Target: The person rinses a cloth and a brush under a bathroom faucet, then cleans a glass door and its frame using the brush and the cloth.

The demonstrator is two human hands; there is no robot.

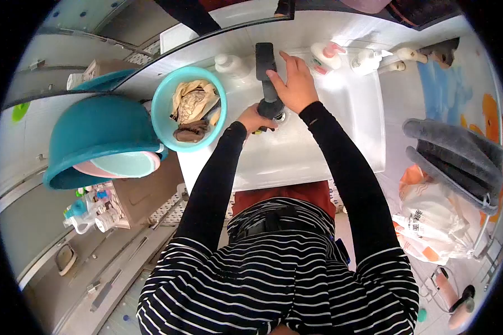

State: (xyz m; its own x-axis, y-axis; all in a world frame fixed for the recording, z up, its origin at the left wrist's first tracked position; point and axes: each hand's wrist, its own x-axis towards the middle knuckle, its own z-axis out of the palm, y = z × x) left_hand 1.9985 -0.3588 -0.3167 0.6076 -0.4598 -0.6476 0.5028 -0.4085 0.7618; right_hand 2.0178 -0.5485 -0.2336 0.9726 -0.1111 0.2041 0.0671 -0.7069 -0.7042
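A black faucet (264, 62) rises at the back of the white sink (330, 151). My right hand (297, 84) is beside it, fingers stretched out and apart, with the thumb against the faucet's dark upper part. Under the spout, my left hand (254, 119) is closed with its fingers curled. A small dark and yellowish bit shows below that hand, too hidden to name. Left of the sink's middle stands a light-blue basin (222, 114) holding cream cloth (193, 100) and a brown cloth (190, 132).
A white bottle (229, 65) stands behind the basin. Pump bottles (325, 57) line the back right. A large teal tub (95, 134) leans at the left with smaller basins inside. Grey slippers (458, 156) and a plastic bag (436, 223) hang at the right.
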